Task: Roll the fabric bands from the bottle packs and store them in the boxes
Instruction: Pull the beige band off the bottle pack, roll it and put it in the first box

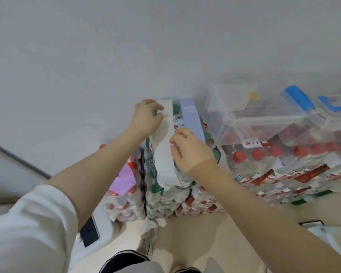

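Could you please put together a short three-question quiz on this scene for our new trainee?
1. True or false: both hands are on the white fabric band that lies along the top of the green-capped bottle pack.
2. Which band lies untouched just right of the white one? A) lavender band B) yellow band C) black band
3. Fill in: the clear plastic boxes stand on packs of bottles with ____ caps.

Key
1. True: the left hand pinches the band's far end, and the right hand pinches its edge nearer the middle.
2. A: the lavender band.
3. Red: the red-capped packs.
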